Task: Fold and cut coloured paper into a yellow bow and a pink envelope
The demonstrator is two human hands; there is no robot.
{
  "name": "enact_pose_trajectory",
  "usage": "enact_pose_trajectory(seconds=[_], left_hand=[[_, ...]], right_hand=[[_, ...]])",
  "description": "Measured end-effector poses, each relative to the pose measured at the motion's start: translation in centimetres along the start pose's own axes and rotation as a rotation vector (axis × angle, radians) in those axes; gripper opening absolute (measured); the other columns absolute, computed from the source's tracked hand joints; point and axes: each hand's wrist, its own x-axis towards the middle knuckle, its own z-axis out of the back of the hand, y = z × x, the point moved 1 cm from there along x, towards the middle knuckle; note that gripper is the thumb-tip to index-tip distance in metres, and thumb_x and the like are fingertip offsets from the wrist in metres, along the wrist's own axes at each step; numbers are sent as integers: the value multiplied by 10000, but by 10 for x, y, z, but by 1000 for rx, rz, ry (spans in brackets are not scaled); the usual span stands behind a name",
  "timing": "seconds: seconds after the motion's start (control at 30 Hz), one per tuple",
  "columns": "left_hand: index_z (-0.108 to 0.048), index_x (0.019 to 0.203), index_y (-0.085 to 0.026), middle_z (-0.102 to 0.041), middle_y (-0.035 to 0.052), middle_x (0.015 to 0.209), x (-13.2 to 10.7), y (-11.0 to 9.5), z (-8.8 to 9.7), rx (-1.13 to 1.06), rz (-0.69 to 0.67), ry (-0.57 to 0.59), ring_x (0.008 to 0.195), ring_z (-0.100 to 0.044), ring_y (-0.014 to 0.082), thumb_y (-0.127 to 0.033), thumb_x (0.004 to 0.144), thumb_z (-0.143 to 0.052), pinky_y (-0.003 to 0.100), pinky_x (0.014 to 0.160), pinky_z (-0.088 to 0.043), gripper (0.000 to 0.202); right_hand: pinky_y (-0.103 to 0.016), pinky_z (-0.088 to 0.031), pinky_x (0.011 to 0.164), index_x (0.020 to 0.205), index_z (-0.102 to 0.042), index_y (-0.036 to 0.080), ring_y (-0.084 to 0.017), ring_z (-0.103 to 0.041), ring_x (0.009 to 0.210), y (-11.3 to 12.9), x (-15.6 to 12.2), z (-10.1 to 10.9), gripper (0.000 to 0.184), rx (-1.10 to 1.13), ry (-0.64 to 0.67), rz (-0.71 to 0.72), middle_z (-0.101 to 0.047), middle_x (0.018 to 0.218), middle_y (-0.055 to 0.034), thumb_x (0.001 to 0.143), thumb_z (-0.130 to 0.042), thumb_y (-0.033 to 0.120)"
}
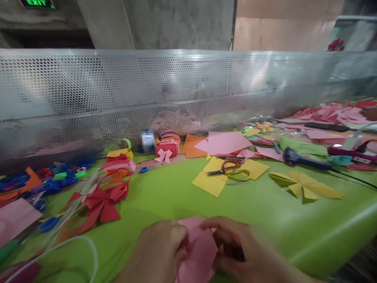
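A pink sheet of paper (200, 251), partly folded, is held between my two hands at the near edge of the view. My left hand (160, 247) pinches its left side, with the fingers curled in. On the right side, my right hand (235, 247) grips the paper between thumb and fingers. Beyond them lie yellow paper squares (210, 182) with yellow-and-red-handled scissors (232, 171) on top. A folded yellow paper bow (304, 184) rests to the right. Red paper bows (103, 200) lie to the left.
The table has a green cover (165, 196). A perforated metal screen (176, 70) runs along the back. A blue glue gun (306, 159) with a black cord lies at right. Blue rings (49, 224) and a white cable (94, 251) are at left. Pink sheets (226, 142) lie behind.
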Motion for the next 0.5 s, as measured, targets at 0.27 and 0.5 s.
enact_pose_trajectory(seconds=[0.27,0.5], left_hand=[[-644,782,-204,-686,49,852,4,-1,-3,-46,7,65,808,-610,230,-116,741,-461,310,660,-363,207],[-609,860,-203,-667,34,923,4,-2,-6,-139,-21,45,857,-584,218,-135,737,-488,320,722,-374,186]], right_hand=[[-194,-381,492,1212,-484,210,-104,-512,519,-26,-20,-5,529,-289,-187,126,-569,623,54,701,-455,78],[-201,-510,688,1045,-606,243,-130,-634,805,-36,-21,-5,325,-471,-280,418,-647,929,-49,831,-395,119]])
